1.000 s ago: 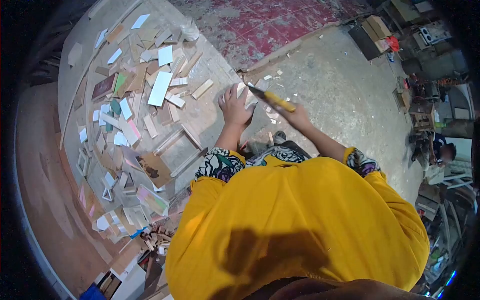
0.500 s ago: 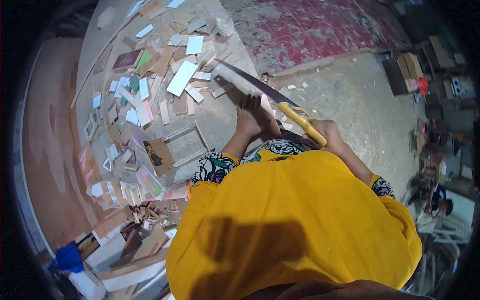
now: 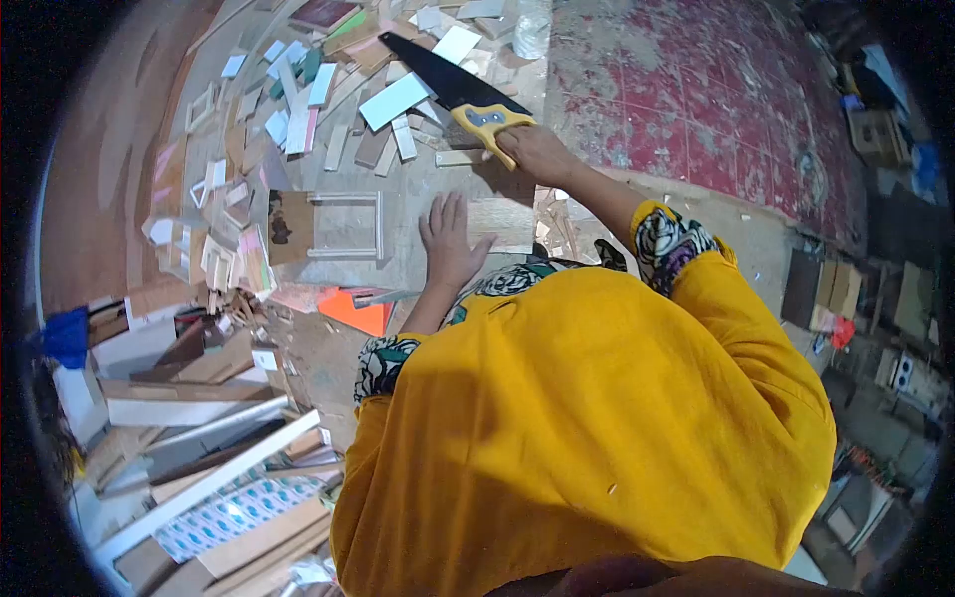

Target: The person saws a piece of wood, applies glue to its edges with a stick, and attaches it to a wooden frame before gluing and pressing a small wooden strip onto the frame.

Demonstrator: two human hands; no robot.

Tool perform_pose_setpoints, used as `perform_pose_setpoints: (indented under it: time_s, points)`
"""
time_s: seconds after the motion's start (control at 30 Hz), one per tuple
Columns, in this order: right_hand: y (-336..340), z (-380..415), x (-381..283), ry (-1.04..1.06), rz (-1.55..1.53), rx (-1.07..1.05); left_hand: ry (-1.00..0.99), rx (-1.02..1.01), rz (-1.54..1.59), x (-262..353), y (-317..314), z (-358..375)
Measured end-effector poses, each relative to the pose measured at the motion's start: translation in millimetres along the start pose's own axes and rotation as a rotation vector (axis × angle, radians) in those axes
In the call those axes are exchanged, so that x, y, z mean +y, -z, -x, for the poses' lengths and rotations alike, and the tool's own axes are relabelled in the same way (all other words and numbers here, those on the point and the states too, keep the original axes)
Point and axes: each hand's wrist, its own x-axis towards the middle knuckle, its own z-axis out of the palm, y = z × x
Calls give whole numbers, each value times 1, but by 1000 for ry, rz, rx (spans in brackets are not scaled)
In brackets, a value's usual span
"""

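A handsaw (image 3: 448,82) with a dark blade and a yellow handle is in my right hand (image 3: 540,154); my fingers wrap round the handle, and the blade points to the upper left over wood scraps. My left hand (image 3: 450,244) lies with spread fingers on the work surface, beside a pale wooden board (image 3: 500,223). A small rectangular wooden frame (image 3: 346,197) is left of this hand, next to a brown piece (image 3: 289,227) with a dark patch.
Wood and white offcuts (image 3: 396,99) cover the upper left. An orange piece (image 3: 356,310) lies below the frame. Long boards (image 3: 204,488) are piled at lower left. Red worn flooring (image 3: 686,104) spans the upper right, with boxes (image 3: 834,289) at the far right.
My right hand has carried the saw up and forward, away from my body. My left hand now rests further left, off the board's area. The camera view has turned.
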Motion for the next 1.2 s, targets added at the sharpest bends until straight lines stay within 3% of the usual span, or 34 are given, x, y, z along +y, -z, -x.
perform_pose_setpoints:
  time_s: [0.1,0.23,0.3,0.33,0.4,0.5,0.63,0.77,1.0,1.13,1.2]
  points:
    - [-14,-26,11,106,-71,29,99,15,-26,0,2,15]
    - [-16,-53,9,41,-84,-50,127,20,19,-2,0,25]
    - [4,-66,2,-122,-9,-440,130,30,24,-4,1,27]
    - [2,-65,2,-111,-8,-441,130,9,26,-4,2,27]
    - [-7,-52,7,-40,-5,-105,130,-6,24,-5,2,27]
    - [-11,-25,-4,-99,-96,99,87,-13,35,-10,3,25]
    - [7,16,-43,-103,-159,-146,58,-100,-14,-14,7,17]
    - [-16,46,-63,-65,-107,-112,9,-108,-42,-16,8,9]
    - [-33,37,-75,-270,-36,-82,-54,-154,-4,-19,22,-8]
    - [-18,36,-106,-526,33,-150,-69,-165,5,-29,22,-13]
    - [-31,46,-115,-525,56,-124,-107,-133,11,-34,25,-11]
